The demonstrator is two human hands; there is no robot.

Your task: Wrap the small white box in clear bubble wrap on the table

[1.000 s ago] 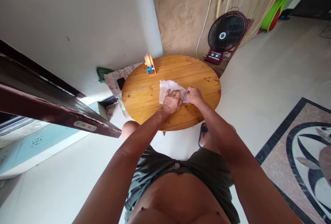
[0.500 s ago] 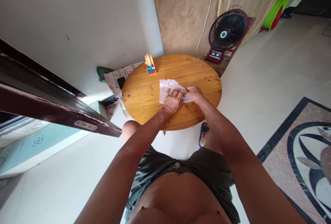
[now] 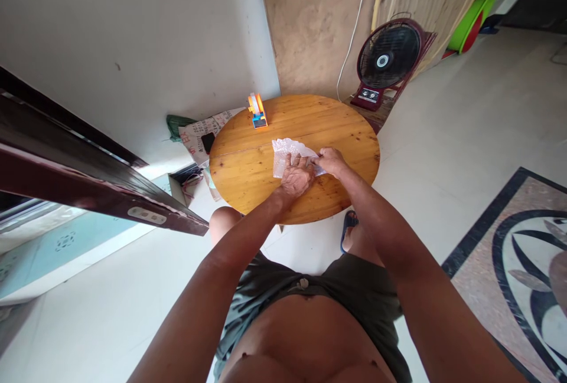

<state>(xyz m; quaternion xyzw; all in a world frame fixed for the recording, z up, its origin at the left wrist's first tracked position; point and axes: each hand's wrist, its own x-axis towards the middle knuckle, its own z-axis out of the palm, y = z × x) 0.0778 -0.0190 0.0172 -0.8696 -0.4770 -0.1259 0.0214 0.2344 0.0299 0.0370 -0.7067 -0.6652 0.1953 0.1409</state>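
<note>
And here we are, mid-frame, where the wrap (image 3: 280, 157), clear and bubbly, lies on the round wooden surface (image 3: 336, 120), a bit below the surface's middle. The left hand (image 3: 298, 177) is on it, palm down, fingers splayed and pointing up the frame: that grip is open, pressed flat, with nothing closed inside it. Over to the right hand (image 3: 331, 161), and there's the hold! Its grip is closed, fingers bunched on the wrap's right end, though the fingertips are too small and hidden for me to tell how tight the pinch is. The two hands sit just beside each other, the wrap's left part bare and its top edge ragged.

Up at the surface's upper left rim stands the tape dispenser (image 3: 257, 111), orange and blue, well apart from both hands. Out beyond, the fan (image 3: 388, 55) stands at the upper right, and a phone (image 3: 207, 143) lies on a printed sheet (image 3: 191, 135) off the surface's left side.
</note>
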